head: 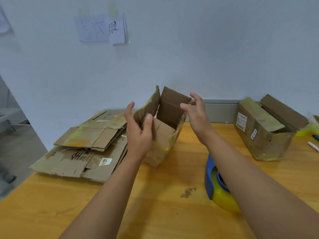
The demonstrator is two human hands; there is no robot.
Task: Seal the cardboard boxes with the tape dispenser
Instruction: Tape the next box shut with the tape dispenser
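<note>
Brown corrugated cardboard box [162,135] stands open-topped at table centre; the left hand [138,133] pinches its near flap, the right hand [196,114] hovers spread at the far flap, holding nothing. Fold short flaps first, flush. Blue-and-yellow tape dispenser [217,188] lies near, under the right forearm.

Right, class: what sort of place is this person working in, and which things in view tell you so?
Probably a packing or mailing workstation in a plain office-type room. Clues: a stack of flattened cardboard boxes on the wooden table, a blue and yellow tape dispenser, and a labelled box by the wall.
</note>
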